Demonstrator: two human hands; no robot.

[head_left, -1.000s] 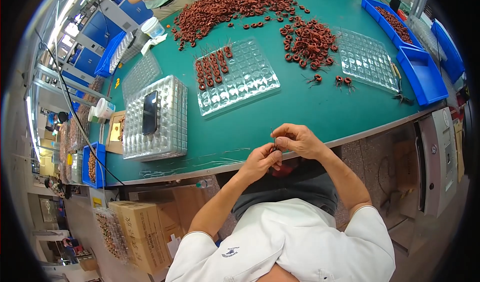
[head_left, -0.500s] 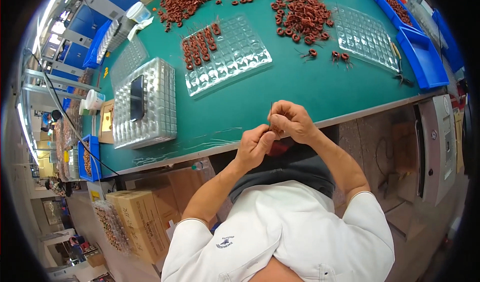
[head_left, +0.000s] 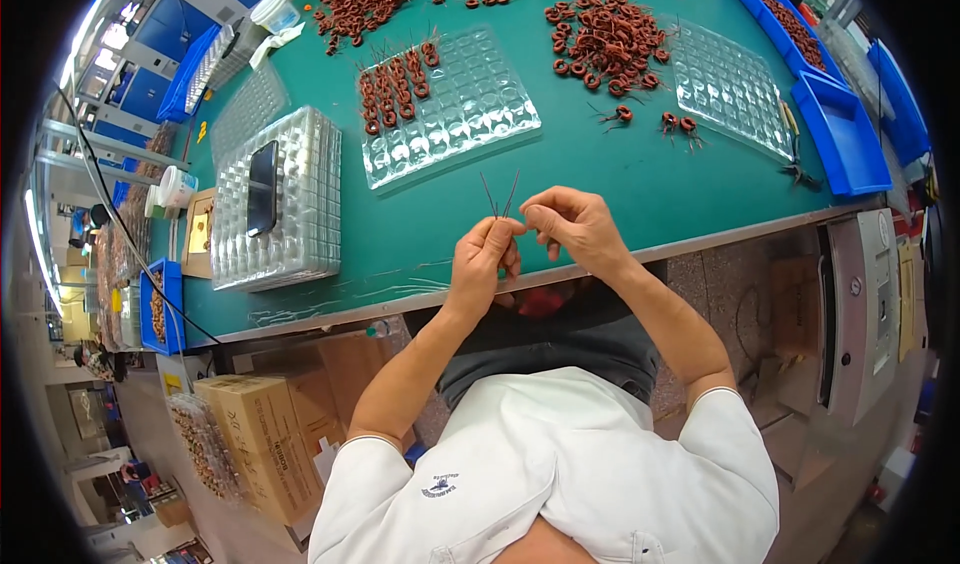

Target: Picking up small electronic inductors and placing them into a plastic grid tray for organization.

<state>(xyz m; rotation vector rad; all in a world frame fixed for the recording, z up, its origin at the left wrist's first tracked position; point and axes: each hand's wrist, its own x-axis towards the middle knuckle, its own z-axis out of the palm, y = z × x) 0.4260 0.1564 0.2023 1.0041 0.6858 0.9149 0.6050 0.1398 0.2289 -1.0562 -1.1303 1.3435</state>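
Note:
Near the table's front edge, my left hand (head_left: 486, 256) is closed, its thumb and forefinger pinching a small coil. Most of the coil is hidden in the fingers. Two thin dark wire leads (head_left: 512, 192) stick up from the grip, spread in a V. Just to the right, my right hand (head_left: 580, 229) has thumb and forefinger pinched together beside the leads; what lies between them is too small to tell. Beyond the hands is a clear plastic tray (head_left: 455, 129) of round pockets, with rows of reddish-brown ring coils (head_left: 398, 92) in its left part.
Loose ring coils form a pile (head_left: 605, 44) at the back. A second clear tray (head_left: 735, 89), pliers (head_left: 798, 172) and blue bins (head_left: 842, 129) are on the right. On the left, a phone (head_left: 263, 189) lies on stacked trays (head_left: 320, 204).
My hands, together before, are now slightly apart. The left one has risen and turned upright, and two leads now show spread above it. The whole view has shifted slightly.

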